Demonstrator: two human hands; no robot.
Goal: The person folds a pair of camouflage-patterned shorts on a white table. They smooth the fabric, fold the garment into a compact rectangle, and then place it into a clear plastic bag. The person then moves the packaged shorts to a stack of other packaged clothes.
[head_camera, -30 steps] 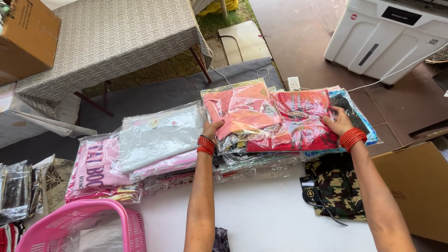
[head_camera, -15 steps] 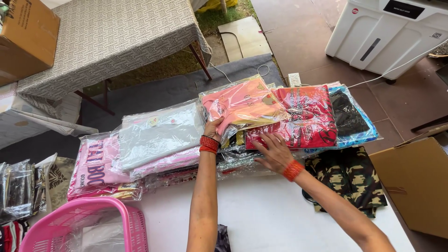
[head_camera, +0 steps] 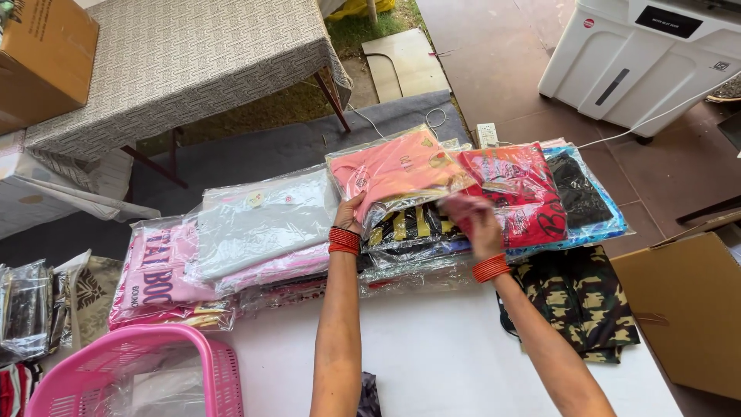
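Atop the stack, clear-bagged pink garment [head_camera: 394, 166]

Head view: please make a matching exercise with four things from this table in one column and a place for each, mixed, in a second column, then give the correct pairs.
Things:
1. pink plastic basket
2. camouflage-pattern cloth garment
3. salmon-pink garment in a clear plastic bag
4. brown cardboard box

Places:
A. lifted at its edge by the left hand
B. far left, on the grey-patterned table
C. near left corner
D. flat, right of the right forearm

Pairs: 1-C, 2-D, 3-A, 4-B
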